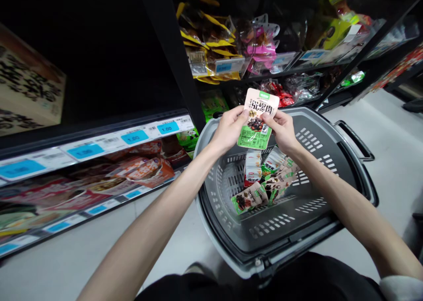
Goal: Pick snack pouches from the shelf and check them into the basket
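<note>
A cream and green snack packet [254,135] with dark printed characters is held upright, its printed face toward me, over the far part of a grey shopping basket [228,243]. My left hand [229,127] pinches its left edge, thumb on the front. My right hand [283,129] grips the right edge the same way. Below, inside the basket, lie several similar green and cream packets [249,198] and a stack of small red and white packs [253,166]. The fingers behind the held packet are hidden.
A black shelf unit [161,19] runs along the left and back. Blue price tags [135,137] line its edge, with orange snack bags [145,171] beneath. Yellow bags [211,32] and pink bags [262,45] fill the back shelf. The basket's handle [355,140] juts out right over the pale floor [390,129].
</note>
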Action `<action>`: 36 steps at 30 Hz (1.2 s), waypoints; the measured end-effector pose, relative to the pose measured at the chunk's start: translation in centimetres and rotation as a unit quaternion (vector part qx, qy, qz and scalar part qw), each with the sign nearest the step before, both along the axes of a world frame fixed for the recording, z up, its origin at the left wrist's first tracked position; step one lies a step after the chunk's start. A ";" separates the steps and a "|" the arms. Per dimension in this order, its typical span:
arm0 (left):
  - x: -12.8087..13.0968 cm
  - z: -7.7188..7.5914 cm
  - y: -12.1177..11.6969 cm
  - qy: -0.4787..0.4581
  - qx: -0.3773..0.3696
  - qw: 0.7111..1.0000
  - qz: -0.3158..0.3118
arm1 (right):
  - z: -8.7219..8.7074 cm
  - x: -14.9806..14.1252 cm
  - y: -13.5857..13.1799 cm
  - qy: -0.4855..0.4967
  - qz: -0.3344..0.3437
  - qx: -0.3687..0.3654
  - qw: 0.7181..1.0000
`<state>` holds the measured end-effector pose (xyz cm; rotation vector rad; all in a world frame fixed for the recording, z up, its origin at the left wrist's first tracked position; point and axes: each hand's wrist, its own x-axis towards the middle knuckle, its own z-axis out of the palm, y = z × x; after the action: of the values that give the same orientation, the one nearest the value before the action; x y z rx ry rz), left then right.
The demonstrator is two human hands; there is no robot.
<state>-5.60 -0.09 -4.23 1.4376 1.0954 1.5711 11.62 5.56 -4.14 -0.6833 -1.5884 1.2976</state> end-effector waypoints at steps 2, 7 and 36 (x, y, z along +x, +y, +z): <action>0.0 0.1 0.0 0.004 -0.004 1.000 -0.004 | 0.0 0.0 0.0 0.000 -0.001 -0.006 1.000; 0.2 0.2 -0.1 -0.001 -0.005 1.000 0.001 | 0.0 0.1 -0.1 -0.003 -0.004 -0.018 1.000; 0.6 0.4 -0.8 -0.041 -0.047 0.997 -0.048 | 0.1 0.7 0.3 0.007 -0.032 -0.024 0.999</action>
<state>-5.04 -0.88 -3.86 1.3325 1.0241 1.4794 12.35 5.87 -4.05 -0.7470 -1.5154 1.2943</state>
